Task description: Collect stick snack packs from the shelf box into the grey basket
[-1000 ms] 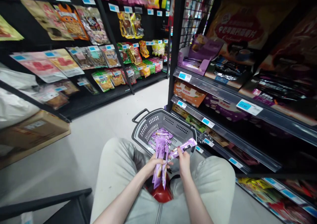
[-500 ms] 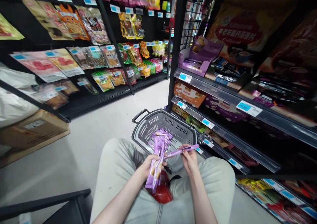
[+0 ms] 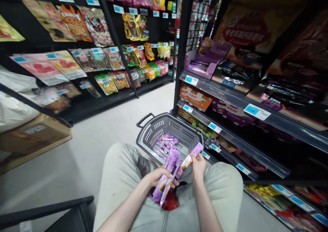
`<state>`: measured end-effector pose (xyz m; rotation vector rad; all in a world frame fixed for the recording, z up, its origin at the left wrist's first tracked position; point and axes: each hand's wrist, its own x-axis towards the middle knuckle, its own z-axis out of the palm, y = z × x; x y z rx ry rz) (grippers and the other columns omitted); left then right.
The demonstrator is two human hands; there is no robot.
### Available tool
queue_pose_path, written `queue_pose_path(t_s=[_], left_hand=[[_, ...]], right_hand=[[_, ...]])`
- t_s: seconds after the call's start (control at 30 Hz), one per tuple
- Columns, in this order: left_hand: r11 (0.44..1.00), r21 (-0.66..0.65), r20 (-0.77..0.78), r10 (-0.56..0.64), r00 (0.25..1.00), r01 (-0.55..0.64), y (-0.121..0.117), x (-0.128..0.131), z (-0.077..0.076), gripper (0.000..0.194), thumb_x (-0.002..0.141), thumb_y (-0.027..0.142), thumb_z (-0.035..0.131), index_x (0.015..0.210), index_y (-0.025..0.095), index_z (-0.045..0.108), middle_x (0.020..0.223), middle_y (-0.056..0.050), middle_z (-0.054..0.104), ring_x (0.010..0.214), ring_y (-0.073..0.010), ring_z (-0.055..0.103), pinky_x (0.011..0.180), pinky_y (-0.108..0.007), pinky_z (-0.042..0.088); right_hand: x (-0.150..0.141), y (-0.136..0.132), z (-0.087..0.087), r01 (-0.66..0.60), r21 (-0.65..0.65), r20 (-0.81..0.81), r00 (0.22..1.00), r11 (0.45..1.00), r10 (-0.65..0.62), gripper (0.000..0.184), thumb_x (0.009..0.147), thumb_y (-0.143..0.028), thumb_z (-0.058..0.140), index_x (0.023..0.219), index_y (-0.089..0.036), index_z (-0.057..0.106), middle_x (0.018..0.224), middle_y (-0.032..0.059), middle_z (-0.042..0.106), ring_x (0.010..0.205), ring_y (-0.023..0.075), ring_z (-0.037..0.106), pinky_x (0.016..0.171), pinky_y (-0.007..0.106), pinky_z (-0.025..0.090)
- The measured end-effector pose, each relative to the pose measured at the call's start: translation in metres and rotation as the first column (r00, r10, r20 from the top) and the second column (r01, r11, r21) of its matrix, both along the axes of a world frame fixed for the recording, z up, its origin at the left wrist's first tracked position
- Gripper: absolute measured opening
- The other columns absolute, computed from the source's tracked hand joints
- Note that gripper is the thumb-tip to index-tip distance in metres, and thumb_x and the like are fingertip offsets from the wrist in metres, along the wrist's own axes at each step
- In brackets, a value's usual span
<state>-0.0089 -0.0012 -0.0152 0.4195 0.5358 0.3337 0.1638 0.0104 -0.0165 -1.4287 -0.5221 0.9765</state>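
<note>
Between my knees, my left hand (image 3: 162, 176) is closed around a small bunch of long purple stick packets (image 3: 159, 191). My right hand (image 3: 197, 166) pinches the upper part of one single purple stick packet (image 3: 186, 163), which slants with its lower end close to my left fingers. A grey shopping basket (image 3: 176, 120) with slotted walls stands on the floor just beyond my hands. Several more purple stick packets (image 3: 167, 141) lie loose in its bottom. Something red (image 3: 171, 202) shows between my thighs, partly hidden by the packets.
To the right stands a shelf (image 3: 230, 94) with a purple display box (image 3: 200, 63) of stick packets. Bagged snacks hang and lie on a black rack (image 3: 89, 104) at the left. A cardboard box (image 3: 36, 136) sits on the floor below white bags (image 3: 15, 102).
My left hand has shifted slightly right with its bunch, now tilted rightward. In my right hand the single packet turned edge-on, then back to show its printed face.
</note>
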Motion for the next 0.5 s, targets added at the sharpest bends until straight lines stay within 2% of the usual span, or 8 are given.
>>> queue_pose_path(t_s=[0.1,0.23,0.5], left_hand=[[0.996,0.050,-0.067,0.073,0.995,-0.070,-0.002,0.004,0.003,0.037,0.051,0.004,0.050,0.088,0.005,0.056,0.063,-0.011,0.066,0.056,-0.0208,0.062,0.052,-0.028,0.050],[0.984,0.124,-0.131,0.144,0.981,-0.128,-0.002,0.007,0.011,0.035,0.049,0.003,0.052,0.083,0.009,0.057,0.075,-0.009,0.066,0.058,-0.0202,0.062,0.052,-0.028,0.050],[0.973,0.210,-0.087,0.121,0.989,-0.101,-0.002,0.006,0.014,0.035,0.049,0.002,0.052,0.083,0.009,0.057,0.075,-0.009,0.064,0.052,-0.0188,0.061,0.048,-0.028,0.050]], right_hand=[[0.000,0.000,0.001,-0.023,-0.015,0.029,0.999,1.000,0.023,0.025,0.058,-0.036,0.062,0.063,-0.015,0.051,0.049,-0.0060,0.046,0.041,0.0063,0.035,0.038,0.019,0.028],[0.005,0.001,0.004,-0.013,-0.027,0.073,0.997,1.000,0.015,0.028,0.057,-0.040,0.062,0.061,-0.014,0.054,0.044,-0.0067,0.042,0.039,0.0066,0.031,0.036,0.020,0.025],[0.018,0.003,-0.005,0.217,-0.015,0.149,0.966,0.976,-0.212,0.036,0.059,-0.048,0.057,0.046,-0.017,0.045,0.037,-0.0069,0.034,0.039,0.0065,0.027,0.037,0.022,0.022]])
